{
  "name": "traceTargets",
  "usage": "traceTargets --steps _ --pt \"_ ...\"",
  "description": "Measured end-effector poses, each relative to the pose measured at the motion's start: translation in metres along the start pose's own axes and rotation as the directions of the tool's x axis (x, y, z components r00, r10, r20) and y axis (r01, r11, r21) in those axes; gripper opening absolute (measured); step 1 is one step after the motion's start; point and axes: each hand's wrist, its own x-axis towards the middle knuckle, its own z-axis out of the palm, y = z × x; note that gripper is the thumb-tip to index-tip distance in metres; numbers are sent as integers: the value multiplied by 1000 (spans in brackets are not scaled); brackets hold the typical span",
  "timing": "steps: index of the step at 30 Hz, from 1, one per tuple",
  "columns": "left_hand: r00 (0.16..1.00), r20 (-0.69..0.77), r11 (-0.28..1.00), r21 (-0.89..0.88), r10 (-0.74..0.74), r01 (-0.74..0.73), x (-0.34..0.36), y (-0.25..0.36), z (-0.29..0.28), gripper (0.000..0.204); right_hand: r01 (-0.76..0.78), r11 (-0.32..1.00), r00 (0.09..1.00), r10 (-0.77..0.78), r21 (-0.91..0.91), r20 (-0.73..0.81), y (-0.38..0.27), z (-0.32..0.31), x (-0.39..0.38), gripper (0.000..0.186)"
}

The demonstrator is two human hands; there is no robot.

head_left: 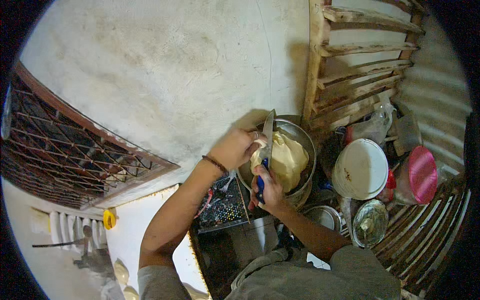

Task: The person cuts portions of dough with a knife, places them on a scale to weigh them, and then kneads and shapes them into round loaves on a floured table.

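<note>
Here's the left hand (239,146), nearer the blade (269,129), pinching a pale piece (260,143); the knife (268,142) points lengthwise forward, its blue handle (260,186) clamped in the right hand (272,191); the creamy yellow mass (288,161) sits just beyond that grip, inside the metal pot (314,161).

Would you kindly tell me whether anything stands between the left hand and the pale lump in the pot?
Yes, in this view the knife blade, held in the right hand, lies between the left hand and most of the pale lump. I see no other obstacle, though heights are hard to judge.
</note>
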Motion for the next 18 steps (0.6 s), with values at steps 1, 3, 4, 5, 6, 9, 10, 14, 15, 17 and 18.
traceTargets --steps 1,3,4,5,6,9,10,14,15,17,18 --pt "998 6 998 -7 -63 63 1 6 -10 22 21 999 1000 -20 -33 14 0 10 -13 29" --pt "991 -53 991 -55 -127 124 2 7 -11 23 26 993 999 -22 -116 33 -9 20 -40 26" --pt "987 -64 985 -100 -146 139 -4 7 -8 23 -19 993 1000 21 -121 18 -9 32 -65 25" --pt "984 -86 982 -120 -156 145 -5 9 -12 23 -40 992 999 43 -123 22 -13 43 -75 25" --pt "993 -99 996 -64 -61 54 -3 10 -9 19 41 987 999 -42 -158 -4 4 33 -50 27" --pt "994 -110 996 -83 7 -16 -16 23 -9 21 189 953 981 -196 -235 -4 38 28 6 30" --pt "985 -167 999 -21 38 -42 -23 30 -12 23 205 952 979 -203 -228 33 31 39 10 31" --pt "849 -528 984 -150 5 -99 -35 78 -60 18 -134 978 979 156 -160 128 19 91 -72 29" --pt "820 -572 973 -164 39 -161 -44 100 -78 18 -112 978 975 142 -175 172 32 93 -91 26" --pt "787 -616 934 -265 27 -240 -80 135 -103 23 -120 967 969 164 -226 187 55 87 -124 23" --pt "752 -653 927 -221 90 -303 -110 142 -115 24 -146 956 966 193 -253 174 68 81 -137 21"
